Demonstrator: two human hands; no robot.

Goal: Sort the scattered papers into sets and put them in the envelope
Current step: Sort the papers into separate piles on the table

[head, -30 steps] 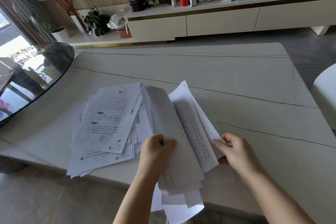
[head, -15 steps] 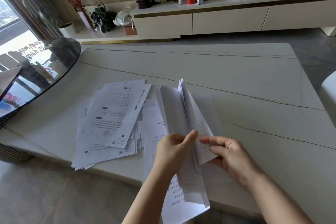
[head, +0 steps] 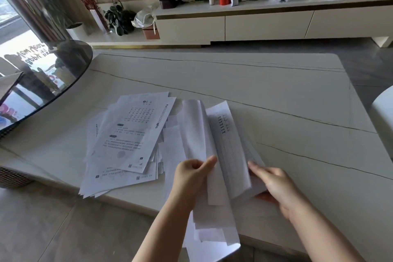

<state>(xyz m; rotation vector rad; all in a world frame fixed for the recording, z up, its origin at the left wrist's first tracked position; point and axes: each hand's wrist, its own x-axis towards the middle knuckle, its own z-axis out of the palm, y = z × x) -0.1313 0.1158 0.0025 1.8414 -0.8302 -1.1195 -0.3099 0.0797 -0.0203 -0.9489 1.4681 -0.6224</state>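
Both hands grip one sheaf of papers [head: 214,176]: left hand [head: 191,176] pinching blank sheets, right hand [head: 274,183] curled around printed ones.

Daylight comes in from the window [head: 12,34] on the left side. That part is very bright, almost washed out to white. The dark round glass top [head: 42,83] shines like a mirror and shows bright shapes from outside. The rest of the room is softer and a bit dim. The white table [head: 255,83] looks pale and gray, with no hard shadows on it. The papers [head: 127,140] throw only thin, soft shadows. Small print on them is fuzzy and cannot be read. The long shelf [head: 265,21] at the back bends at the edges, because the camera sees very wide. Far things look a little blurry.
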